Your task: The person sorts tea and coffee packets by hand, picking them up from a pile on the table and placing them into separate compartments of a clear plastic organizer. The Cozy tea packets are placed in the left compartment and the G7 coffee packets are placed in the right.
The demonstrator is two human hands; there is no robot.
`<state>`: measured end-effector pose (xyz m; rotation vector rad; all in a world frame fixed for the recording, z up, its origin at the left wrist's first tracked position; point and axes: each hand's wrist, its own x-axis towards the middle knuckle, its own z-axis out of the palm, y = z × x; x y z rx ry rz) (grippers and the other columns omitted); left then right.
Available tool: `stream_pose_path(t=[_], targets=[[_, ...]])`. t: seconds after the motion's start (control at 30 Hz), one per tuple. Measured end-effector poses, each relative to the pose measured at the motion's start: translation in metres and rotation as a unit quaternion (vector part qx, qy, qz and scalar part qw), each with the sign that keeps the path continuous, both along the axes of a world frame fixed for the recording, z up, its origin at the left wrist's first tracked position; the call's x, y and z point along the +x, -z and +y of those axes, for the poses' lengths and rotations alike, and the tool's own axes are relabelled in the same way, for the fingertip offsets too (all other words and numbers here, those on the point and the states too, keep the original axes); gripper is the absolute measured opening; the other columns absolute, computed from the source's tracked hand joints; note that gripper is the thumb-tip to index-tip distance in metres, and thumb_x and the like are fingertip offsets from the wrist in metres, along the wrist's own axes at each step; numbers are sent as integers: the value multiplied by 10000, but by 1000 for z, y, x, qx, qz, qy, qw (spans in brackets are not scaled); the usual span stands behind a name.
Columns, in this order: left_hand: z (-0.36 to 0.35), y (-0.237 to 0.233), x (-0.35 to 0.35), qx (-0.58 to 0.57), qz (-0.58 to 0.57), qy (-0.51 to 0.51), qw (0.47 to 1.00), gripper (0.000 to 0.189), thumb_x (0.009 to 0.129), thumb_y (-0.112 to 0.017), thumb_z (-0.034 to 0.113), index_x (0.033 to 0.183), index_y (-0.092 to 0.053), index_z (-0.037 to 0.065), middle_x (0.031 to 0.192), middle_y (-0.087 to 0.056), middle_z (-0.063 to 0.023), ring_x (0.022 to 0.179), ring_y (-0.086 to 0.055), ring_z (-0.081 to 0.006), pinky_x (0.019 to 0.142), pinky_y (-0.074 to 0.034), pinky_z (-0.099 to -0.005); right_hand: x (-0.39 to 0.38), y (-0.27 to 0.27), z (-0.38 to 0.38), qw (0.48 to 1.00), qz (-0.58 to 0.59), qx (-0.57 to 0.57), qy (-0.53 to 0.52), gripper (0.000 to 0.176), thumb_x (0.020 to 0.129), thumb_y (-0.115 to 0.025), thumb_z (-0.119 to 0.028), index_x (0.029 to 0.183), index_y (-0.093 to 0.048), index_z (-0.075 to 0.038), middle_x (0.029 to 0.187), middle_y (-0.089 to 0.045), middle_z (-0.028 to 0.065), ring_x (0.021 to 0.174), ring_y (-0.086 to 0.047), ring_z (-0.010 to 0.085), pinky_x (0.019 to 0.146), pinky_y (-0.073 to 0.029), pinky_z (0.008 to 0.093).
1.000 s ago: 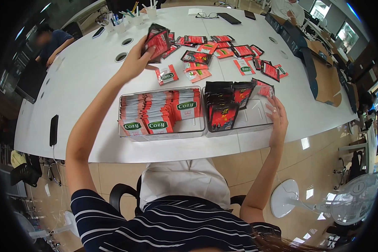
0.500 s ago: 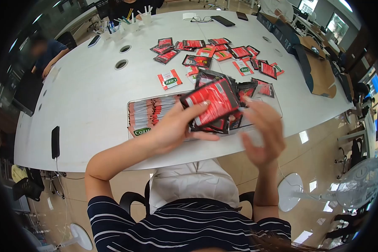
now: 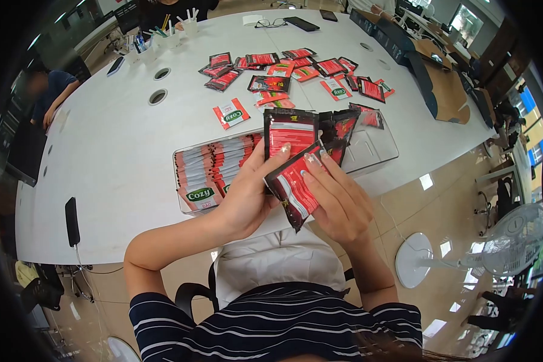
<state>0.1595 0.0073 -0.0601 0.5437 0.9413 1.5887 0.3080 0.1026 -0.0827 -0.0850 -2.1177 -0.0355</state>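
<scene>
My left hand [image 3: 247, 196] is closed around red-and-black sachets, its thumb pressed on the face of an upright sachet [image 3: 292, 130]. My right hand [image 3: 347, 208] grips another red-and-black sachet [image 3: 295, 186], tilted in front of the first, with fingers flat across its top. Both hands are over the near edge of a clear plastic tray [image 3: 375, 158]. Rows of orange-and-white Cozy sachets [image 3: 200, 194] fill the tray's left side. More dark sachets [image 3: 345, 125] lie behind my hands at its right, partly hidden by what I hold.
Loose red sachets [image 3: 268, 83] and Cozy sachets [image 3: 231, 113] are scattered beyond the tray. Farther off are glasses [image 3: 271, 24], a phone [image 3: 301, 23] and pen cups [image 3: 170, 40]. Cardboard boxes [image 3: 443, 90] line the right edge. Another person [image 3: 57, 93] sits at left.
My right hand has come in from the right and now grips a sachet. The sachets in my left hand have turned upright, and the view has shifted slightly.
</scene>
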Motion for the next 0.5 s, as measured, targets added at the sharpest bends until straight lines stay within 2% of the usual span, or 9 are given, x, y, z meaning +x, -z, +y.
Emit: stream_pose_path(t=[0.07,0.1,0.17,0.23,0.27,0.3,0.33,0.4,0.5], targets=[[2,4,2,-24,11,-27,999,378,984,-514,283,1332,-417,174,1144,-590,42,956,-589,-21,642,-506,-201,-2,4,3,999,26,-15,-24,335,727,-709,-51,1055,-657,-6,1080,-679,141,1018,-653,304,816,-541,334],[1,2,4,-44,5,-36,998,370,998,-487,256,1340,-394,150,1216,-556,-7,1039,-580,-75,731,-558,-262,-1,4,5,997,39,-54,-38,336,728,-698,-12,1060,-651,0,1081,-679,144,1003,-658,294,800,-541,322],[1,0,9,-15,-14,-23,1000,362,1007,-462,236,1343,-377,131,1256,-528,-38,1089,-568,-124,806,-570,-326,6,2,10,987,64,-131,-66,347,730,-674,68,1070,-639,12,1083,-678,150,974,-669,274,768,-541,299],[4,4,10,29,-3,2,1000,390,1022,-412,187,1385,-312,88,1308,-486,-88,1154,-547,-203,899,-563,-419,24,-4,17,976,104,-192,-2,319,772,-617,130,1079,-613,43,1040,-685,153,902,-675,222,725,-520,260],[5,9,9,55,34,9,998,405,1021,-409,180,1398,-296,81,1310,-483,-91,1157,-545,-204,896,-564,-418,32,11,40,973,155,-172,8,278,826,-578,117,1099,-590,62,962,-679,134,824,-653,167,700,-496,233],[5,13,8,80,71,16,994,421,1021,-407,173,1410,-281,74,1313,-481,-95,1159,-543,-204,893,-565,-417,41,5,45,953,159,-249,69,171,893,-578,57,1063,-578,80,995,-638,126,896,-611,158,832,-485,269],[6,16,8,106,108,24,988,436,1021,-404,166,1423,-265,66,1315,-479,-98,1162,-541,-205,890,-566,-416,41,0,57,928,214,-301,41,203,909,-578,36,1106,-551,76,1043,-624,114,912,-591,130,828,-474,240],[9,17,7,99,107,27,989,468,1021,-397,147,1446,-227,53,1320,-473,-107,1162,-538,-208,885,-568,-412,52,-10,81,892,190,-410,22,303,913,-563,45,1206,-488,64,1072,-602,101,967,-587,128,843,-474,235],[14,28,6,95,103,33,990,471,1019,-400,144,1448,-227,56,1321,-474,-103,1156,-541,-204,875,-572,-400,49,-18,106,881,156,-444,-42,358,872,-585,80,1214,-488,37,1058,-599,84,891,-587,90,721,-516,212]])
